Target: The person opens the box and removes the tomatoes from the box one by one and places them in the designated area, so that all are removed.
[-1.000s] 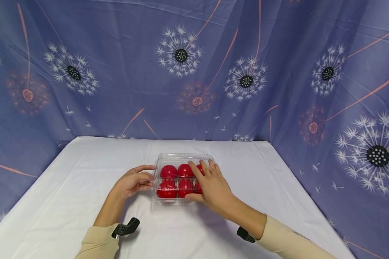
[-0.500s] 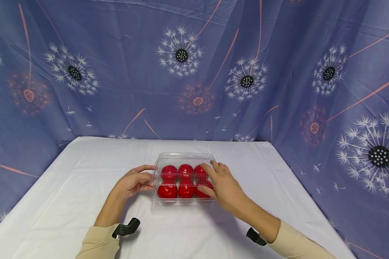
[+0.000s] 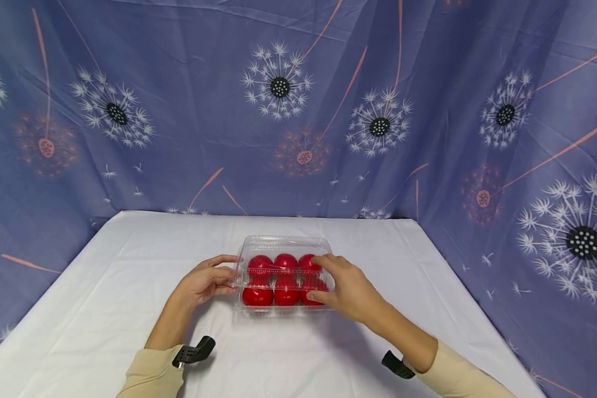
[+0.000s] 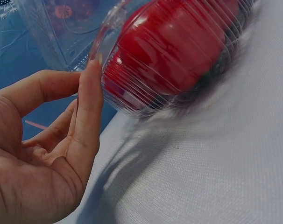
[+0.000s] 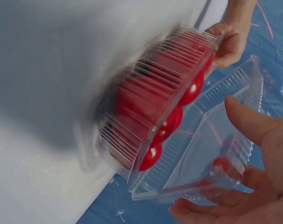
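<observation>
Clear clamshell box (image 3: 283,276) of red tomatoes (image 3: 273,294) sits mid-table (image 3: 104,309). Left hand (image 3: 206,281) braces its left rim, fingers extended; right hand (image 3: 348,287) pinches the lid (image 5: 211,144) edge — I'd keep the base pinned flat and work the hinge slowly, no twisting.

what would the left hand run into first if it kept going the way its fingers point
The left hand points at the left end of the clear clamshell box; its fingertips look to be already at the box's rim. It would press into that wall first, with the red tomatoes just behind.
</observation>
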Demonstrator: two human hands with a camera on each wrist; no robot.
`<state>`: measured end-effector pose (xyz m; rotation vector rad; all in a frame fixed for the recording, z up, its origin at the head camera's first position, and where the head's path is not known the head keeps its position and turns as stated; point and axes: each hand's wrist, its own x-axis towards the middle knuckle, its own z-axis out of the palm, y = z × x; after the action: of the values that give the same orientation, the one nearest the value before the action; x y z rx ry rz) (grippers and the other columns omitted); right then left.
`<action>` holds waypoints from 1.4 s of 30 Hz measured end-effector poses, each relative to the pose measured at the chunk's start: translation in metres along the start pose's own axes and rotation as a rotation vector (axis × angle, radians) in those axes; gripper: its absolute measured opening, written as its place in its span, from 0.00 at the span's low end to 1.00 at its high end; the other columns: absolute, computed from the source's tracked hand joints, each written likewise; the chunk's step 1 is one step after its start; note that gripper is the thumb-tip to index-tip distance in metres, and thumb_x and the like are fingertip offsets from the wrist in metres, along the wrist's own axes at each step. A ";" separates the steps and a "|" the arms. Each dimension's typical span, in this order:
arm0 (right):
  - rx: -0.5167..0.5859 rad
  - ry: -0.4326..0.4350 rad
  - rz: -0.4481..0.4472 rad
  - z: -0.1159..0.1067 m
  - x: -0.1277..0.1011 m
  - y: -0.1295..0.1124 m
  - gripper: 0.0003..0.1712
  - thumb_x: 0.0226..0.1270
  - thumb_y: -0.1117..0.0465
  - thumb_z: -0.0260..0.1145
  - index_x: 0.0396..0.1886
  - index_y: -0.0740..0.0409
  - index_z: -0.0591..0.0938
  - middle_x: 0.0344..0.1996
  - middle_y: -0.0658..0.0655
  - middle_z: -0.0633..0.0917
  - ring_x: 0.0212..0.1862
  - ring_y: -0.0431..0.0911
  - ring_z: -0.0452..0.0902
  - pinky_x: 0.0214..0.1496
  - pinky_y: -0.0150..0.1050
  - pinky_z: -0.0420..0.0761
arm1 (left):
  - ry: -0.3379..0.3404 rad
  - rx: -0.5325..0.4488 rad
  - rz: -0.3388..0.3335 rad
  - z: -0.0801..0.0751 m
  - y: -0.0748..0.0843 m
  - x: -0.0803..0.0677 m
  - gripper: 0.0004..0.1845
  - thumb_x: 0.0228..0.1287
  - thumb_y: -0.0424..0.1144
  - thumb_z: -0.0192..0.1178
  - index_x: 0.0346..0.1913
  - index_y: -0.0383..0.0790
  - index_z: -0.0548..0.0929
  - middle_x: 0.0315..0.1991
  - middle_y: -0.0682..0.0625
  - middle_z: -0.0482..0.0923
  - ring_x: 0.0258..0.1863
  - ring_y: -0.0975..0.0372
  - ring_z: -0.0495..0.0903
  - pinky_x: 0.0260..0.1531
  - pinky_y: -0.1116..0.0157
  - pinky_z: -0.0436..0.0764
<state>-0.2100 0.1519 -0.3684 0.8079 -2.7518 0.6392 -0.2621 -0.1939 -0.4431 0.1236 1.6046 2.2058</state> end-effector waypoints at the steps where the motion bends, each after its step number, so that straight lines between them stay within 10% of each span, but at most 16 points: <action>1: 0.020 -0.011 0.014 -0.001 0.000 0.001 0.41 0.52 0.49 0.83 0.65 0.53 0.78 0.58 0.54 0.84 0.57 0.51 0.83 0.58 0.50 0.85 | 0.001 -0.001 0.000 0.000 0.000 0.000 0.19 0.68 0.23 0.53 0.59 0.37 0.73 0.33 0.50 0.87 0.27 0.61 0.87 0.32 0.63 0.89; 11: 0.170 -0.093 0.169 -0.020 0.002 0.006 0.34 0.49 0.55 0.83 0.58 0.43 0.82 0.48 0.49 0.88 0.52 0.55 0.82 0.48 0.50 0.85 | 0.019 0.007 -0.008 0.001 0.000 0.000 0.20 0.67 0.24 0.55 0.61 0.36 0.72 0.32 0.49 0.86 0.26 0.60 0.86 0.32 0.64 0.89; 42: 0.548 -0.126 0.296 -0.055 0.026 0.037 0.24 0.49 0.58 0.82 0.49 0.45 0.87 0.53 0.52 0.85 0.60 0.53 0.78 0.68 0.56 0.75 | 0.037 -0.016 -0.015 0.002 -0.001 -0.001 0.25 0.66 0.23 0.55 0.64 0.36 0.63 0.29 0.49 0.87 0.27 0.61 0.87 0.32 0.63 0.89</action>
<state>-0.2484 0.1929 -0.3249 0.5412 -2.8646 1.4917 -0.2604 -0.1917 -0.4436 0.0663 1.6015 2.2220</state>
